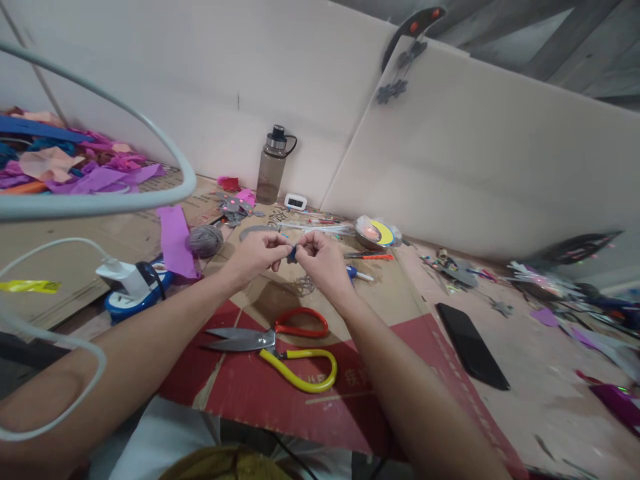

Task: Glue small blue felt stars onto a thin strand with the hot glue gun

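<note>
My left hand [260, 257] and my right hand [321, 260] meet above the cardboard sheet, fingertips pinched together. Between them is a small dark blue piece [292, 253], too small to make out its kind; both hands grip it. Thin grey thread [305, 285] lies on the cardboard just below the fingers. Nearer to me rests a pair of scissors [270, 341] with one red and one yellow handle, blades apart and pointing left. A ball of grey yarn [206, 240] sits to the left of my left hand.
A water bottle [273, 163] and a small white clock [295, 201] stand by the back wall. A blue power strip [135, 293] is at left, below a pale curved tube [187, 173]. At right lies a black phone [473, 345]. Coloured crepe paper [65, 160] is heaped far left.
</note>
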The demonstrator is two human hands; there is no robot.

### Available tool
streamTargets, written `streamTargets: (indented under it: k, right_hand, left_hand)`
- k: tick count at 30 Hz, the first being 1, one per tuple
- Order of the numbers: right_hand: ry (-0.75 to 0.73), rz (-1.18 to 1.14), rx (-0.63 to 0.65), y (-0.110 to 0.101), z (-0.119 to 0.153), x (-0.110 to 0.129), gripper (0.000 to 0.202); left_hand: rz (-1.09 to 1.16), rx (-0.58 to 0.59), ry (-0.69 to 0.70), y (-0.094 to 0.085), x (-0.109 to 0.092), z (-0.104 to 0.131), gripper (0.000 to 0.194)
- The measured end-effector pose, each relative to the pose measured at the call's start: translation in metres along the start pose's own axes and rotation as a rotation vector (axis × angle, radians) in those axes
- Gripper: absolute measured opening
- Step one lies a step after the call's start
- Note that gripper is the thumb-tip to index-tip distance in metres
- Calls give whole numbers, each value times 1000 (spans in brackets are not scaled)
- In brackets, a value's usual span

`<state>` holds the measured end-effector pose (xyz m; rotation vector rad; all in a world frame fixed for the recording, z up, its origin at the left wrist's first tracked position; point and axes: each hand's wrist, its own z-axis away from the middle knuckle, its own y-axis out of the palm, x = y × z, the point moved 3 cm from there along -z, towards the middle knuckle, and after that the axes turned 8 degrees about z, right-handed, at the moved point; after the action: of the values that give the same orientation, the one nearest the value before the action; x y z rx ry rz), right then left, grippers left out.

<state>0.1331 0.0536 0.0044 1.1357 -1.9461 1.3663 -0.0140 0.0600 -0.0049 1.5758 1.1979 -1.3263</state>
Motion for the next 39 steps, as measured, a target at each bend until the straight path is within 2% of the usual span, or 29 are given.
streamTargets:
  k: [3,8,11,13,20,30,39]
  right_hand:
    - [-13,-20,23,2,1,0,7]
    - [127,-428,201,6,1,-2,26]
    - [178,-572,229,6,1,-1,30]
    - [165,-556,210,6,1,-1,29]
    - [60,-288,161,8,0,-4,29]
    - [23,-222,134,1,-8,-19,17]
    - [-107,-173,136,3,-2,-7,15]
  left_hand:
    - [-20,-20,-20,0,1,1,19]
    - [43,-55,-77,-1,4,0,18]
    - [78,-68,-100,-1,6,-1,15]
    - [84,-75,-98,-1,6,-1,15]
    - [93,-109,-50,0,0,2,9]
    - [478,-18,-183,5,5,-1,19]
    - [305,-56,-207,2,5,1,28]
